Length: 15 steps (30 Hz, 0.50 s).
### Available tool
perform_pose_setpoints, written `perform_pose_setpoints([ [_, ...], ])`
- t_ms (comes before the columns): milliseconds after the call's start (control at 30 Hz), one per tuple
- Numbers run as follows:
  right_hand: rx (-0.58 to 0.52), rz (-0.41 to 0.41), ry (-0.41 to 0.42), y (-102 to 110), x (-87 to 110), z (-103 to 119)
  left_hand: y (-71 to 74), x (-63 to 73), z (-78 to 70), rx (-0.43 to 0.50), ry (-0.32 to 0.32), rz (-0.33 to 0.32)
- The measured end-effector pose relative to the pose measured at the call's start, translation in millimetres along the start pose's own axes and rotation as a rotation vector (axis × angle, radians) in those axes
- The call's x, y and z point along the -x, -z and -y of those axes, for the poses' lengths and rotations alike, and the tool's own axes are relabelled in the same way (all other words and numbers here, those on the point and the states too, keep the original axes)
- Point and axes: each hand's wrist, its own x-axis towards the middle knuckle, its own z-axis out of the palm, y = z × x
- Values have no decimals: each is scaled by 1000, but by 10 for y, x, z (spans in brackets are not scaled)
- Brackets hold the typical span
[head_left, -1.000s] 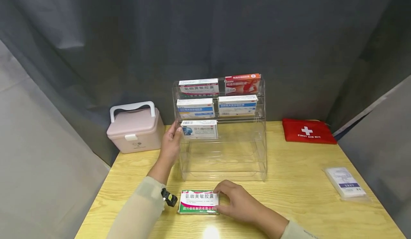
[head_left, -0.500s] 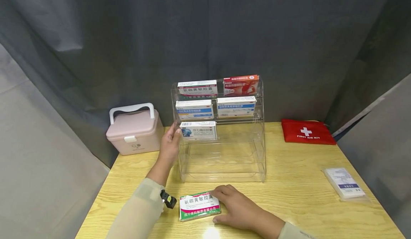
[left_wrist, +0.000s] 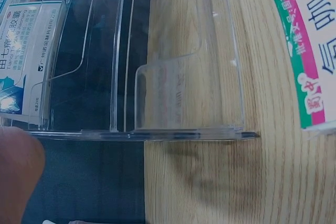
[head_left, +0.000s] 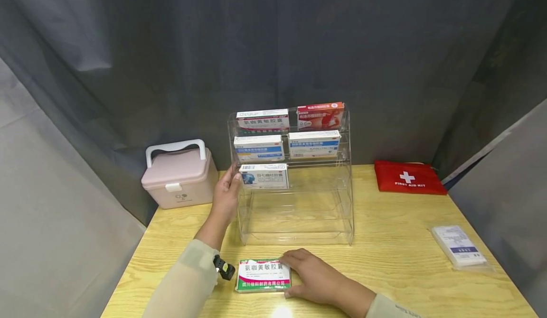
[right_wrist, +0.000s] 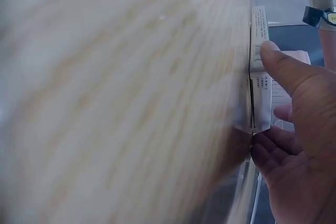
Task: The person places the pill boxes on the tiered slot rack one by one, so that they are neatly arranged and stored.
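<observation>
My left hand (head_left: 225,195) grips the left side of a clear tiered acrylic rack (head_left: 295,238), its thumb at the front beside a white capsule box (head_left: 265,177). In the left wrist view only the thumb (left_wrist: 20,169) shows, at the rack's edge. A green, white and magenta medicine box (head_left: 261,277) lies flat before the rack. My right hand (head_left: 317,277) holds that box by its right end, thumb at the near corner and fingers at the far one. The right wrist view shows the thumb on the box's side (right_wrist: 261,95).
Two blue-and-white boxes (head_left: 259,148) fill the second tier. Above them stand another magenta-and-white box (head_left: 262,121) and a red box (head_left: 320,116). A pink carry case (head_left: 181,180) is left, a red first aid pouch (head_left: 408,178) and a plastic-wrapped packet (head_left: 461,247) right.
The box on the table turned to a slant half a second ago and now lies square to the rack again, the right hand staying at its right end. The left hand keeps its grip.
</observation>
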Motion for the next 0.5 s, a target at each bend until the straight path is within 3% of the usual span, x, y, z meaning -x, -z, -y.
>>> perform_pose_setpoints([
  [200,-38,-1,-10,-15,-12,-11,-3,6,1,3,-2,-8],
  [500,-10,-2,-23,-23,-22,36,-13,5,-5,18,1,-13],
])
